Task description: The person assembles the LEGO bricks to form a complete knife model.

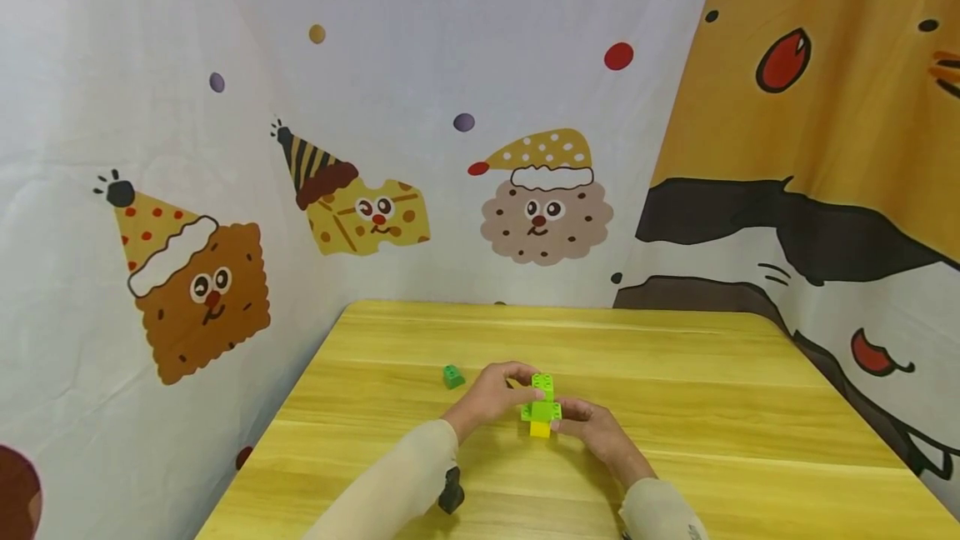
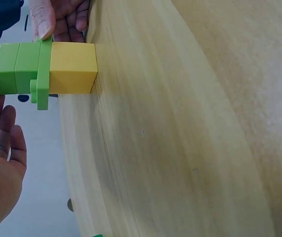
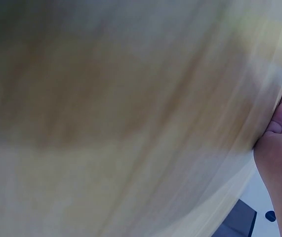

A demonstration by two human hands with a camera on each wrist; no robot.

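A stack of toy building blocks [image 1: 542, 411] stands upright near the table's middle. Its base is a yellow block [image 2: 72, 69]; above that come a wider, flat light green piece [image 2: 43, 74] and several light green blocks [image 2: 17, 69]. My left hand [image 1: 491, 392] pinches the top part from the left, thumb on the near side and fingers behind. From the right, my right hand [image 1: 600, 433] grips the flat green piece, its thumb on the edge. In the right wrist view, only part of the right hand [image 3: 279, 148] shows at the right edge.
A small dark green block [image 1: 453, 377] lies on the wooden table [image 1: 360, 407], left of and beyond the stack. A black device [image 1: 452, 492] is strapped at the left wrist. Behind the table hangs a white cloth [image 1: 420, 40] printed with cartoon snacks.
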